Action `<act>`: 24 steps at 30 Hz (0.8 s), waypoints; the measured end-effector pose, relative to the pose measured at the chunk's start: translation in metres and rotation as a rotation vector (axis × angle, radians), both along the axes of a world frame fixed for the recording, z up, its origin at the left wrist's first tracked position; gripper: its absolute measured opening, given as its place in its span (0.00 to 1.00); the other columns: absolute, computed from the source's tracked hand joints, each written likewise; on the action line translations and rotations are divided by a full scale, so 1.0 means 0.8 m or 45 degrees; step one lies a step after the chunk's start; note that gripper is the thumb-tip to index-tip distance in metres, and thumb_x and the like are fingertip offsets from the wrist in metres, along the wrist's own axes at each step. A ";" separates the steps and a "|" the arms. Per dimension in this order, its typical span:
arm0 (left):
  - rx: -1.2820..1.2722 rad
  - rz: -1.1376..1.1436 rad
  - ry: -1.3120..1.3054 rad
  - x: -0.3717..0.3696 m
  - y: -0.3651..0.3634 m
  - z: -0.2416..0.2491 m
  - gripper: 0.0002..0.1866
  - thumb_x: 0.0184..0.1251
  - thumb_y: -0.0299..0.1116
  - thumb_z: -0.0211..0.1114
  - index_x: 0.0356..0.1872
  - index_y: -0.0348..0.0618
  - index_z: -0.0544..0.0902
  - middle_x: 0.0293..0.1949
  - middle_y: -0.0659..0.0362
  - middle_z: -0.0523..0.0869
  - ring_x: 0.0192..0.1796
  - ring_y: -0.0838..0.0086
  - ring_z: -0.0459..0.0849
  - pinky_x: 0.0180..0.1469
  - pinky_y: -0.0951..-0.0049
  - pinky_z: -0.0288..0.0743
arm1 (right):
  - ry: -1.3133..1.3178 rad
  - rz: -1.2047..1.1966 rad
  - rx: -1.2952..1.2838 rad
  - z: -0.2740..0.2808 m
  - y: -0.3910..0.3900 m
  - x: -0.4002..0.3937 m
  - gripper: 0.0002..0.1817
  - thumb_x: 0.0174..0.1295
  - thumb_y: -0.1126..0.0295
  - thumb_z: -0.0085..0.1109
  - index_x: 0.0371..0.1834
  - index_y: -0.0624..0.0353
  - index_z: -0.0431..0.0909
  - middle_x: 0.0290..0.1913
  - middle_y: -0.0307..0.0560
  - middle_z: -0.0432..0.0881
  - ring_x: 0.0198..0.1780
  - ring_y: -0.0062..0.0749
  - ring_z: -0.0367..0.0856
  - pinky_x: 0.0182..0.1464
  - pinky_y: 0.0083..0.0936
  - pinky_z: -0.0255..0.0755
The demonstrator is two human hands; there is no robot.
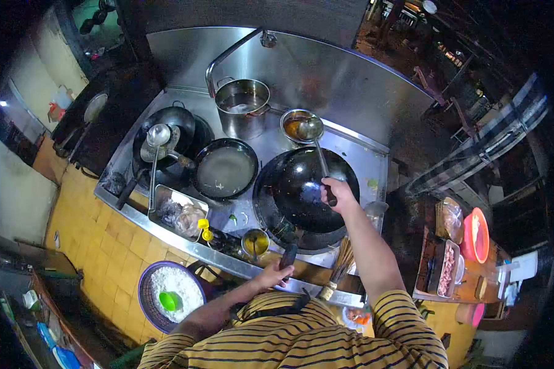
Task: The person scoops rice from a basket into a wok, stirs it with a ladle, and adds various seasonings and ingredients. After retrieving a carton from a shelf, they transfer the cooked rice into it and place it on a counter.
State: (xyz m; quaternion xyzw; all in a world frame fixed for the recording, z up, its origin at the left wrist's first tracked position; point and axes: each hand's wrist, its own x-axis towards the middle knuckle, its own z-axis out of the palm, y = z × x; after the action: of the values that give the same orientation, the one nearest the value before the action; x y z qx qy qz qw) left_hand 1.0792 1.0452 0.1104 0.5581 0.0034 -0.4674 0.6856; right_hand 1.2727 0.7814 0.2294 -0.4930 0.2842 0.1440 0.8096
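Note:
My right hand (340, 195) grips the dark handle of a ladle (322, 161). The ladle's bowl is over a steel bowl of reddish-brown liquid (293, 130); whether it dips in cannot be told. Below the ladle, a large black wok (308, 190) sits on the burner, its inside dark and shiny. My left hand (275, 275) is closed round the wok's black handle (289, 254) at the stove's front edge. Close to that hand stands a small metal cup of yellow liquid (255, 243) with a spoon in it.
Left along the stove are a pan of cloudy liquid (226, 168), another wok (181, 123) and a steel tray (177, 214). A tall pot (242, 111) stands behind, under a tap (228, 52). A basket of rice (144, 295) is low at left; a bamboo brush (338, 270) lies near the front.

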 end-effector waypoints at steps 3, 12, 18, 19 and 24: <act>0.015 -0.081 -0.053 0.001 0.009 -0.012 0.23 0.69 0.49 0.62 0.52 0.43 0.68 0.38 0.60 0.78 0.35 0.75 0.82 0.30 0.71 0.81 | -0.012 -0.068 0.128 0.022 0.002 -0.043 0.05 0.64 0.70 0.58 0.38 0.58 0.75 0.24 0.41 0.74 0.18 0.22 0.69 0.17 0.19 0.64; -0.033 -0.240 -0.169 -0.017 0.069 -0.025 0.25 0.72 0.47 0.59 0.59 0.38 0.69 0.46 0.58 0.79 0.44 0.76 0.79 0.44 0.74 0.76 | -0.077 0.096 -0.507 0.041 -0.014 -0.240 0.04 0.64 0.72 0.56 0.38 0.59 0.76 0.23 0.40 0.76 0.19 0.23 0.72 0.19 0.23 0.64; -0.004 -0.327 -0.083 -0.014 0.091 0.020 0.28 0.73 0.41 0.59 0.67 0.37 0.65 0.37 0.63 0.79 0.40 0.80 0.76 0.45 0.75 0.72 | -0.264 0.180 -1.791 0.008 0.023 -0.321 0.14 0.55 0.70 0.62 0.43 0.61 0.75 0.18 0.50 0.69 0.21 0.38 0.72 0.28 0.37 0.67; -0.004 -0.326 -0.082 -0.016 0.094 0.021 0.28 0.73 0.41 0.59 0.67 0.37 0.65 0.37 0.63 0.79 0.40 0.80 0.76 0.45 0.75 0.72 | -0.265 0.182 -1.791 0.000 0.028 -0.329 0.14 0.55 0.70 0.62 0.43 0.61 0.75 0.18 0.50 0.69 0.21 0.38 0.72 0.28 0.37 0.67; -0.027 -0.243 -0.189 -0.052 0.112 -0.024 0.31 0.73 0.39 0.59 0.72 0.43 0.60 0.40 0.62 0.79 0.41 0.79 0.76 0.44 0.76 0.73 | -0.290 0.244 -1.804 -0.060 0.025 -0.356 0.12 0.56 0.69 0.60 0.38 0.64 0.72 0.19 0.51 0.71 0.22 0.41 0.76 0.29 0.39 0.69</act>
State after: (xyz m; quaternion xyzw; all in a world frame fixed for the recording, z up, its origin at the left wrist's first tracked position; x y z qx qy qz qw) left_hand 1.0372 1.1346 0.0911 0.5817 -0.1054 -0.4881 0.6421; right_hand 0.9877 0.8016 0.1815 -0.9340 0.1787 -0.0567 0.3041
